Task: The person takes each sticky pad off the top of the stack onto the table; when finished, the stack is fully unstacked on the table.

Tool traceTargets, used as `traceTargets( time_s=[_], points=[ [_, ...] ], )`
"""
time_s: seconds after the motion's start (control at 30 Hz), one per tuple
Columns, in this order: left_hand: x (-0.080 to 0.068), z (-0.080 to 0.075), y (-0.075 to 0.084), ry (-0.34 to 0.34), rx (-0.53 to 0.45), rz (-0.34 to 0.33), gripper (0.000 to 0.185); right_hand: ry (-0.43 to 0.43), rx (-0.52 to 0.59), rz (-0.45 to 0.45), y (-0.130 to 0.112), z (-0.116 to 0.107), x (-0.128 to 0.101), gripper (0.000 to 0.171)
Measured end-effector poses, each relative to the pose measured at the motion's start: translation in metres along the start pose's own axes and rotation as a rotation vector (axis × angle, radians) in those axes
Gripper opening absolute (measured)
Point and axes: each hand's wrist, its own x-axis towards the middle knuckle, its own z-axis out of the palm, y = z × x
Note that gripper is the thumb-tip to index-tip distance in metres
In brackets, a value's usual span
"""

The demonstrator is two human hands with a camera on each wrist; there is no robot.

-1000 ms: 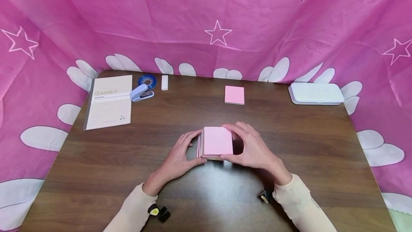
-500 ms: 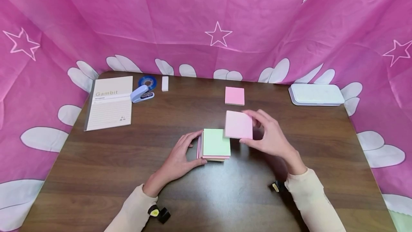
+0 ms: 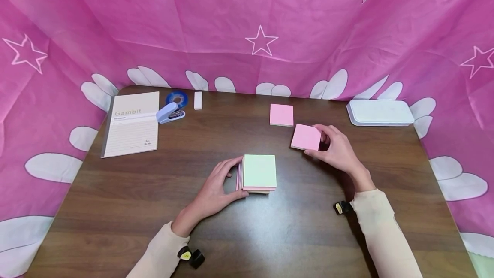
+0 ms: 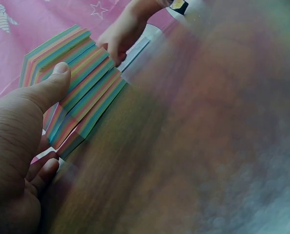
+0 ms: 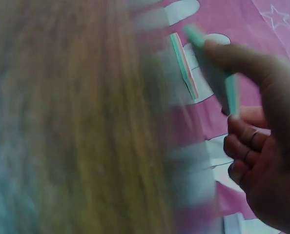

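A stack of sticky note pads with pale green on top stands on the table. My left hand holds its left side between thumb and fingers. In the left wrist view the stack's striped, many-coloured edges show in slightly uneven layers. To the upper right, my right hand pinches a pink sticky note pad by its right side. From the right wrist view this pad looks tilted, its green edge facing the camera. Another pink pad lies just beyond, up and to the left of the held one.
At the back left are a notebook, a light blue stapler, a blue tape roll and a small white block. A white case lies at the back right. Pink curtain surrounds the table.
My right hand has lifted the pink pad off the stack and carried it right and away from me, uncovering the green top. The left hand has stayed at the stack.
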Motion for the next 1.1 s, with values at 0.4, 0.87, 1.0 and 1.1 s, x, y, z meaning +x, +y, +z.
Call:
traceTargets(
  time_s=[0.4,0.87,1.0,1.1],
  points=[
    [-0.001,0.0,-0.001,0.005,0.003,0.001,0.096,0.005,-0.011,-0.037,0.041,0.015,0.004,0.076],
    [0.0,0.0,0.0,0.001,-0.003,0.008,0.096,0.033,-0.102,0.068,0.02,0.012,0.023,0.055],
    [0.0,0.0,-0.001,0.002,0.003,0.013,0.096,0.037,-0.11,0.076,0.025,0.012,0.034,0.055],
    [-0.001,0.0,0.0,-0.001,0.006,0.01,0.096,0.031,-0.114,0.078,0.027,0.012,0.039,0.055]
  ],
)
